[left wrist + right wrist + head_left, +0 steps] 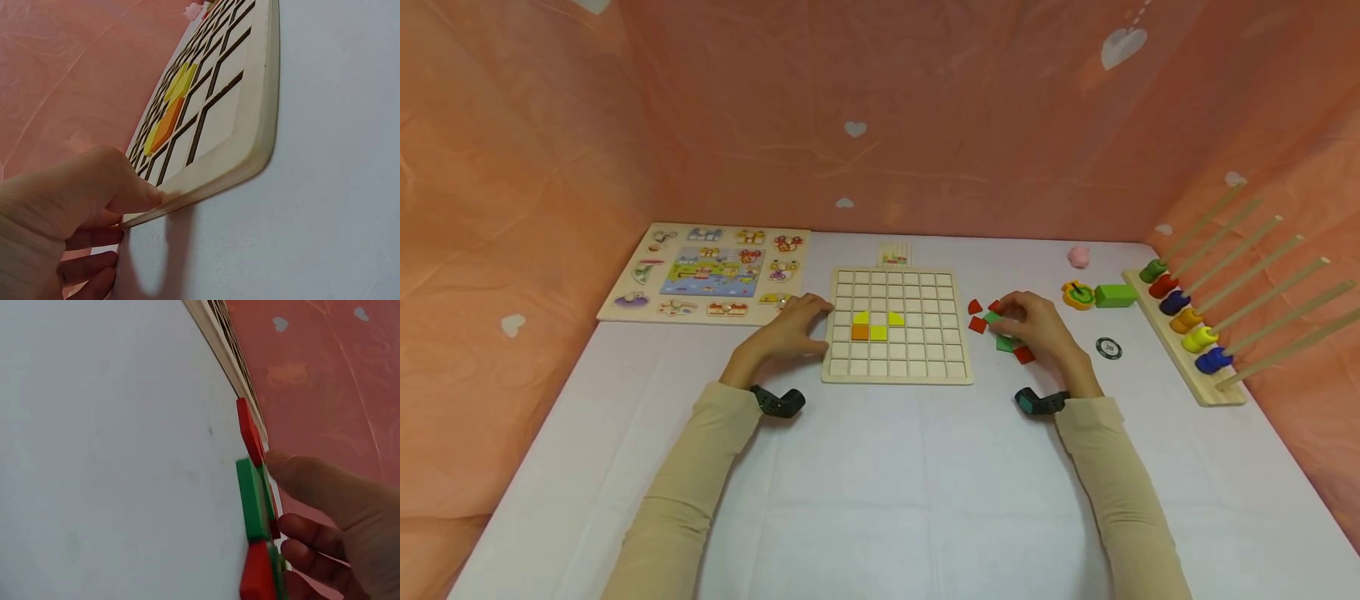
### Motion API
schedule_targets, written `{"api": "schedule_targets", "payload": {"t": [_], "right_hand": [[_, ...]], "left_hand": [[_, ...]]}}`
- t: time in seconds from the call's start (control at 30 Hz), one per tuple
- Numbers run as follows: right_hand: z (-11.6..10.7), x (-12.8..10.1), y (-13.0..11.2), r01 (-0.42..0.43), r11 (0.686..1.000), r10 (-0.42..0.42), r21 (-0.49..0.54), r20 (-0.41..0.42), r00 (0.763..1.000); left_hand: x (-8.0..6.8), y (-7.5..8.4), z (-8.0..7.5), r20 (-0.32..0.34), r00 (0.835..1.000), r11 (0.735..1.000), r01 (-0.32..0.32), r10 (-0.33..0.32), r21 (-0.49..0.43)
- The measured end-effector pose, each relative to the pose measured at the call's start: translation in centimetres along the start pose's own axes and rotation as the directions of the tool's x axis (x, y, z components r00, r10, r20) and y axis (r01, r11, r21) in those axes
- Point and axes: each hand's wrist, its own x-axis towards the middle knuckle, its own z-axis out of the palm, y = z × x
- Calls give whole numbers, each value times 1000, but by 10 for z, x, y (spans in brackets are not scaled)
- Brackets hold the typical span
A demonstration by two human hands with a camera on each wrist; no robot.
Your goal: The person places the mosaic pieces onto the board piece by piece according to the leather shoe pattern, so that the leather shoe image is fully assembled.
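Note:
A square wooden grid board (916, 304) lies flat on the white table. In its cells sit an orange square (860, 332), a yellow square (878, 333) and two curved yellow pieces (896, 319). My left hand (792, 329) rests against the board's left edge, thumb tip on the rim (187, 199) in the left wrist view. Right of the board, my right hand (1037, 327) reaches over loose red and green pieces, thumb and fingers parted. Near its fingers are a red square (977, 324), a green piece (252, 500) and another red piece (259, 575); the hand hides part of the pile.
At the back left lies a wooden picture puzzle (711, 271) with knobbed pieces. A small patterned card (896, 253) lies behind the board. To the right are a round chip (1108, 348), a green block (1116, 296), an orange-and-green toy (1078, 294), a pink figure (1078, 257) and a peg rack (1187, 333).

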Motion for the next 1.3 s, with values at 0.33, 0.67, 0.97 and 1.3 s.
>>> {"api": "schedule_targets", "payload": {"t": [0.33, 0.67, 0.97, 1.3], "right_hand": [[2, 2, -8, 59, 997, -60, -53, -12, 998], [19, 5, -48, 323, 946, -320, 33, -87, 944], [64, 7, -90, 490, 861, -497, 137, 24, 867], [106, 8, -121, 540, 826, -558, 160, 102, 823]], "left_hand": [[1, 1, 0, 0, 1000, 1000, -6, 6, -7], [0, -1, 0, -2, 1000, 1000, -3, 3, 2], [1, 1, 0, 6, 1000, 1000, -5, 5, -19], [0, 0, 1, -9, 1000, 1000, -25, 25, -8]]}}
